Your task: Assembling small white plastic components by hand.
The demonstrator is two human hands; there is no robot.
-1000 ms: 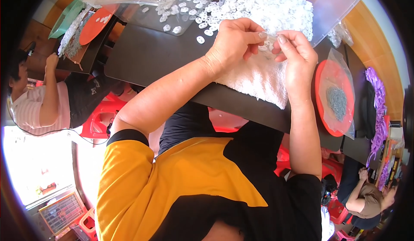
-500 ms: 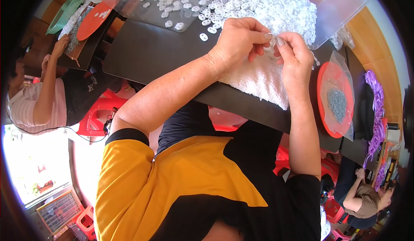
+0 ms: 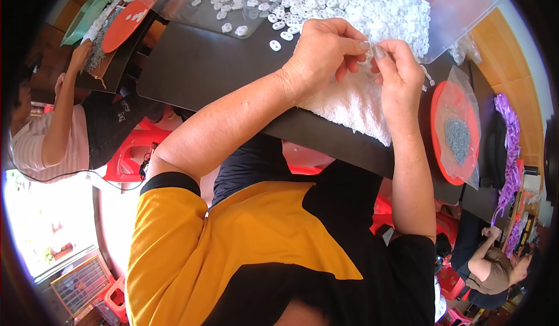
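My left hand (image 3: 326, 58) and my right hand (image 3: 402, 78) meet above a white towel (image 3: 346, 107) on the dark table (image 3: 204, 64). Each thumb presses against its fingers in a pinch, tips nearly touching. Whatever lies between them is tiny and pale, lost against the white behind. Just beyond is a large heap of small white oval plastic pieces with two holes (image 3: 372, 11), partly in a clear plastic bin (image 3: 466, 14). A few loose pieces, one an oval piece (image 3: 275, 46), lie left of the heap. Beside my right hand dangles a short white strand (image 3: 429, 75).
On the right, a red plate (image 3: 438, 116) holds a clear bag with small grey metal parts (image 3: 458, 141). A clear tray (image 3: 180, 8) with more white pieces stands far left. Co-workers sit at both sides, one by a purple bundle (image 3: 508, 128). Red stools (image 3: 137, 151) stand around.
Both hands keep their pinch, with the fingertips shifted only slightly. The view has moved a little. The co-worker at the right has shifted slightly.
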